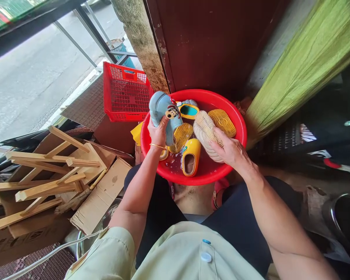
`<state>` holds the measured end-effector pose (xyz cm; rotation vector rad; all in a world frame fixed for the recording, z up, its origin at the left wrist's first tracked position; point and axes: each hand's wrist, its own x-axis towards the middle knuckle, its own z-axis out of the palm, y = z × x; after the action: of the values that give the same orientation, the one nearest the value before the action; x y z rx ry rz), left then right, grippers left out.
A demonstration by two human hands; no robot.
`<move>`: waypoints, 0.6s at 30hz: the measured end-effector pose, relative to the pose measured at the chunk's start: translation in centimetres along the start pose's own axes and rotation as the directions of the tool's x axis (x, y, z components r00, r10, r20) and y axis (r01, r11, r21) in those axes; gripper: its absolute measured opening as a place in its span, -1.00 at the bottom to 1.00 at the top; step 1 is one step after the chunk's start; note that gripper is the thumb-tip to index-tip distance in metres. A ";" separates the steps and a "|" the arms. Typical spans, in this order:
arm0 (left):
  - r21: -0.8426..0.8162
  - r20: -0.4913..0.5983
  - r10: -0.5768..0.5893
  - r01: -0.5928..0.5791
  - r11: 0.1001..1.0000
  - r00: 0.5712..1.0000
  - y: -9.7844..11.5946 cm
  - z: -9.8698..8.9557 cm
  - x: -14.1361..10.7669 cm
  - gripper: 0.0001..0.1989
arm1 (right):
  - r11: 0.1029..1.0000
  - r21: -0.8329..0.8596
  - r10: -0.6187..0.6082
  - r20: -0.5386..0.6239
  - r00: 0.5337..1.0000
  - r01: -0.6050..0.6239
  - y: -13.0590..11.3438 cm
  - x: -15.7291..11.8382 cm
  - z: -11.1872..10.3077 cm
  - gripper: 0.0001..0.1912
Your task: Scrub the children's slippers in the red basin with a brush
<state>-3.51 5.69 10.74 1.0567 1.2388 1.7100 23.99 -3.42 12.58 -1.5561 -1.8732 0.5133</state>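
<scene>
My left hand grips a light-blue child's slipper with a cartoon patch, held up over the left side of a red basin. My right hand holds a pale scrubbing brush, bristles up, over the middle of the basin. In the basin lie a yellow slipper, two upturned yellow soles and a yellow-and-teal slipper at the back. A little water covers the basin's bottom.
A red plastic crate stands behind the basin to the left. Cardboard boxes and wooden slats pile up on the left. A dark red door and a green curtain rise behind. A metal pot sits at right.
</scene>
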 end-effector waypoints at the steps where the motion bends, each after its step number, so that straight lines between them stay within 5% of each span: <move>1: -0.027 0.022 -0.067 0.067 0.997 0.998 0.0 0.3 -0.4 -0.42 | 0.997 0.073 0.037 -0.042 0.998 -0.034 0.0 0.1 0.6 -0.30; 5: -0.242 0.134 -0.291 0.317 0.917 0.947 0.2 1.6 -2.4 -0.41 | 0.844 0.497 0.280 -0.089 0.956 -0.201 -1.0 0.8 4.0 -0.28; 8: -0.310 0.231 -0.339 0.400 0.863 0.912 0.7 2.3 -3.6 -0.34 | 0.702 0.681 0.326 -0.047 0.944 -0.208 -3.0 1.1 6.8 -0.43; 13: -0.290 0.272 -0.316 0.390 0.874 0.909 0.5 2.1 -4.5 -0.30 | 0.665 0.738 0.219 -0.043 0.975 -0.117 -5.4 1.5 10.3 -0.50; 18: -0.168 0.431 -0.234 0.332 0.928 0.871 -0.6 2.2 -5.9 -0.20 | 0.643 0.750 0.308 -0.065 0.949 -0.157 -4.6 1.9 11.6 -0.45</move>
<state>0.77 1.22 9.44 0.9653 0.8498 1.2892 12.53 -1.44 7.70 -1.2096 -1.0745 1.0538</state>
